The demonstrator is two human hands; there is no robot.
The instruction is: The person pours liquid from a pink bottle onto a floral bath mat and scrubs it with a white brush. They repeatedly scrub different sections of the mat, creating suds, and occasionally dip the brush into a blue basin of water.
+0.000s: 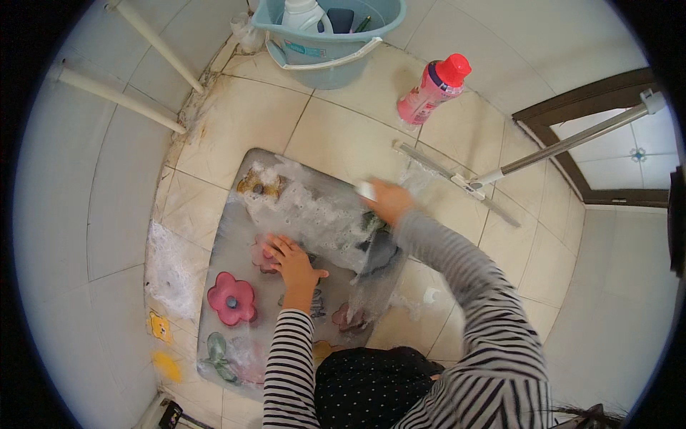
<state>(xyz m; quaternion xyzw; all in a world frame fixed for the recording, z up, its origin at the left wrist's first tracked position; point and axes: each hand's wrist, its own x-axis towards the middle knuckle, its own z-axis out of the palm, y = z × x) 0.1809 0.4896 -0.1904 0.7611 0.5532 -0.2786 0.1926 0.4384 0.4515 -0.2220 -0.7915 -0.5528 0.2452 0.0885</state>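
A grey bath mat printed with flowers and leaves lies on the tiled floor before me, wet and partly under soap suds. My left hand rests on it with fingers spread, partly over a pink printed flower, and holds nothing. At the mat's far right edge, my right hand is closed around a small white scrubbing tool. Motion blurs that hand, and its fingers hide most of the tool. A larger pink flower shows to the left of my left wrist.
A blue bucket holding a white jug stands by the back wall. Right of it is a pink bottle with a red cap. A floor squeegee lies to the right. White pipes run along the left wall; foam lies below.
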